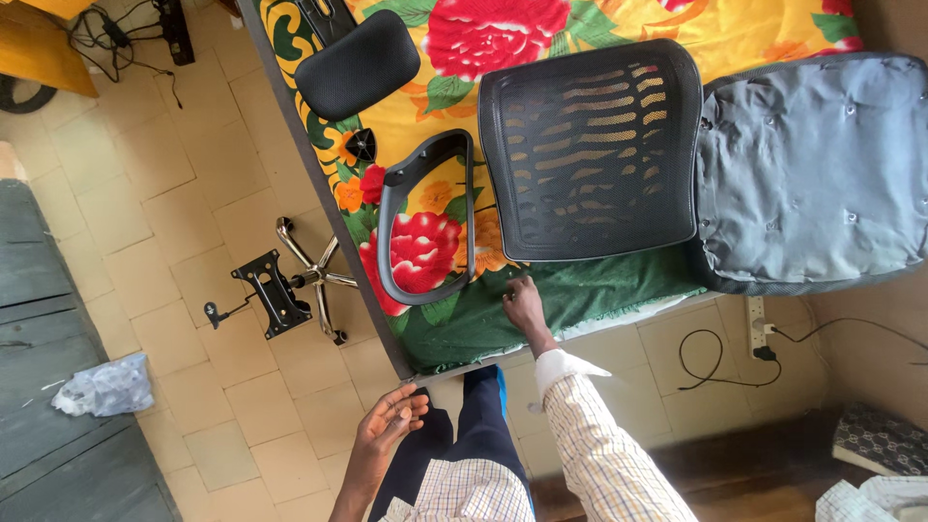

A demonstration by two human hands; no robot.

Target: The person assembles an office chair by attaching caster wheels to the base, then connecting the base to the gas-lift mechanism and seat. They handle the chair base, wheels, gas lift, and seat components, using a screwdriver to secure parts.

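Armrest, black loop, lies on the flowered bedspread just above-left of my right hand; those fingers rest released on cloth. Left hand hangs loose, grasping nothing.

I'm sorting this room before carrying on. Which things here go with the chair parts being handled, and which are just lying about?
Belong:
mesh backrest, touched by the right hand
armrest loop
headrest pad
seat cushion
wheeled base
tilt plate
The left hand holds nothing.

Lying about:
crumpled bag
power strip
floral cloth
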